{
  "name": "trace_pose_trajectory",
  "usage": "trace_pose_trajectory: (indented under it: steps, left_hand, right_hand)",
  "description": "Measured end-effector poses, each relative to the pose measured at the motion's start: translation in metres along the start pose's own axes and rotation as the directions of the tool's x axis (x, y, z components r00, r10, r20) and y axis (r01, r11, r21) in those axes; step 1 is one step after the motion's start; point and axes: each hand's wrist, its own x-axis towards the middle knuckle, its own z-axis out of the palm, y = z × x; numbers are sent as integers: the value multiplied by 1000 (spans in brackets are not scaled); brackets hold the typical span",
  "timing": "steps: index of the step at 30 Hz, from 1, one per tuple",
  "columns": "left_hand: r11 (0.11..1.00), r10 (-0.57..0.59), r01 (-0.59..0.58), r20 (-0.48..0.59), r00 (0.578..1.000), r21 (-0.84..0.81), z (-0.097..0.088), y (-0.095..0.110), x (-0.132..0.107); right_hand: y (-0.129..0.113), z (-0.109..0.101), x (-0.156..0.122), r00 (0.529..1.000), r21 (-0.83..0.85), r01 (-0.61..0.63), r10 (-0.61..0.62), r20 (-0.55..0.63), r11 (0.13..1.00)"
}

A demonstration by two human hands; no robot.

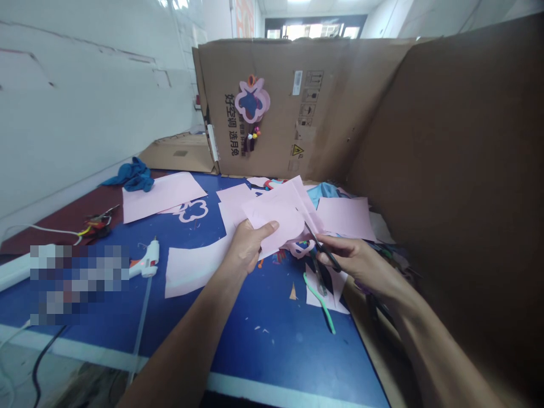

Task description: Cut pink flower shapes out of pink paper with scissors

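Observation:
My left hand (250,241) grips a pink sheet of paper (278,212) over the middle of the blue table, thumb on top and fingers underneath. The sheet is partly cut, with a curved edge near its right side. In my right hand (351,255) is a pair of dark-handled scissors (317,235), its blades at the paper's cut edge. Part of the handles is hidden by my fingers. Below the blades lie pink paper scraps (314,294) and a green pipe cleaner (319,306).
A white glue gun (148,259) stands at the left, with a cord nearby. Pink sheets (159,195) and a flower-shaped paper outline (193,211) lie on the blue table (272,362). Cardboard walls (352,102) rise behind and to the right; a pink flower shape (266,102) hangs there.

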Motion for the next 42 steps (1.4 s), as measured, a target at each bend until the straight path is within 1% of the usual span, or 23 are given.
trace_pose_trajectory:
  steps: [6, 11, 19, 24, 28, 36, 42]
  left_hand:
    - [999, -28, 28, 33, 999, 26, -5, 6, 1]
    - [999, -19, 17, 55, 998, 38, -6, 6, 2]
    - [999, 8, -9, 27, 1000, 38, -3, 0, 1]
    - [999, 22, -22, 13, 1000, 36, 1, -2, -1]
    - [997, 51, -51, -2, 999, 58, 2, -6, -1]
    - [994, 111, -111, 33, 993, -18, 5, -15, -4]
    - [992, 120, -120, -14, 993, -41, 8, -21, -5]
  right_hand:
    - [-1, -1, -2, 998, 38, -47, 45, 44, 998]
    - [0, 0, -2, 998, 32, -46, 45, 32, 998]
    - [-1, 0, -2, 1000, 14, -6, 6, 11, 1000]
    - [1, 2, -1, 1000, 30, -6, 6, -3, 1000]
    - [3, 5, 0, 1000, 38, -1, 1, -14, 999]
    - [8, 12, 2, 999, 73, -7, 10, -44, 997]
    - [14, 15, 3, 997, 117, -18, 27, -77, 993]
